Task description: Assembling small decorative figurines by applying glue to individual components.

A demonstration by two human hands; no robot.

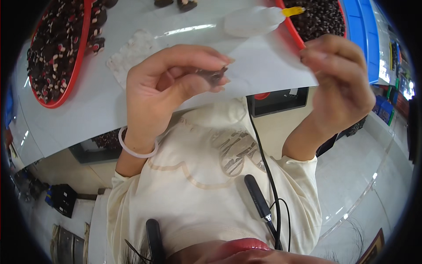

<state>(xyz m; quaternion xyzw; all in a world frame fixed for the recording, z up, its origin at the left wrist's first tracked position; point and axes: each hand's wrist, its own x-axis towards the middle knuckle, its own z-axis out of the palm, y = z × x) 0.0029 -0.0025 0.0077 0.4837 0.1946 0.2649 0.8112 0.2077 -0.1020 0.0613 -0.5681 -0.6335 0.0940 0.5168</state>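
Observation:
My left hand (151, 86), with a pale bangle (135, 152) at the wrist, is closed on a small dark brown piece (214, 76) pinched between thumb and fingertips. Its kind is not clear, as the fingers cover most of it. Off to the right my raised right hand (340, 77) has thumb and fingertips pressed together beside a red-rimmed tray (291, 30) full of small dark bits. Anything in that pinch is too small or blurred to make out. A white squeeze bottle (250, 22) with a yellow tip lies on the table beyond my hands.
Another red-rimmed tray (82, 53) at the left holds dark pieces dotted with pale and red bits. Similar pieces (96, 44) lie beside it. A whitish lumpy patch (129, 57) is on the white table (74, 119). A blue tray (362, 39) stands far right.

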